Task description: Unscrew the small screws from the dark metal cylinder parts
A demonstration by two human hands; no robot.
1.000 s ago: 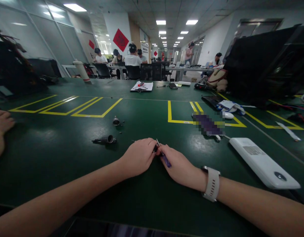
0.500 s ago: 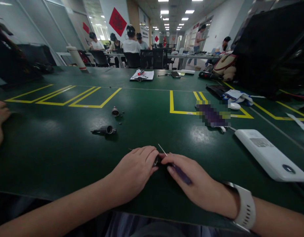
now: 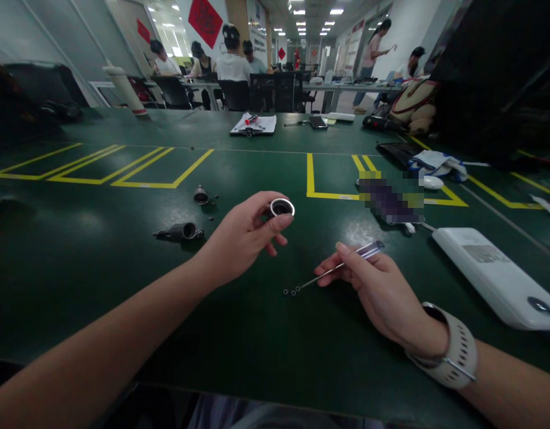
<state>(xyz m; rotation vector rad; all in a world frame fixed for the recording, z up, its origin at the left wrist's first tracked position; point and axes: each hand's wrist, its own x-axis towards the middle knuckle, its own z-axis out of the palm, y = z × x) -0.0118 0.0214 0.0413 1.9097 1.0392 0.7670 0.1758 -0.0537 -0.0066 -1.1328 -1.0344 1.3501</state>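
My left hand (image 3: 250, 229) is closed around a round metal part (image 3: 282, 208), held above the table with its bright-rimmed opening facing me. My right hand (image 3: 377, 283) grips a slim screwdriver (image 3: 366, 251) with a clear purplish handle. Its thin shaft slants down to the left, the tip at or touching one of three tiny dark rings (image 3: 294, 292) on the table. Left of my hands lies a dark metal housing (image 3: 182, 232) with a narrow pointed shaft. A small metal cup-shaped part (image 3: 201, 195) stands behind it, with a few tiny pieces beside it.
Yellow tape outlines (image 3: 145, 185) mark the green table (image 3: 239, 357). To the right are a white power bank (image 3: 489, 274), a blurred-out phone (image 3: 388, 199) and a white mouse (image 3: 432, 182). A clipboard (image 3: 253, 125) lies further back. Several people sit or stand beyond.
My hands have parted. The left lifted the round metal part up and away; the right turned the screwdriver so its tip points down-left. Three tiny rings now show on the table.
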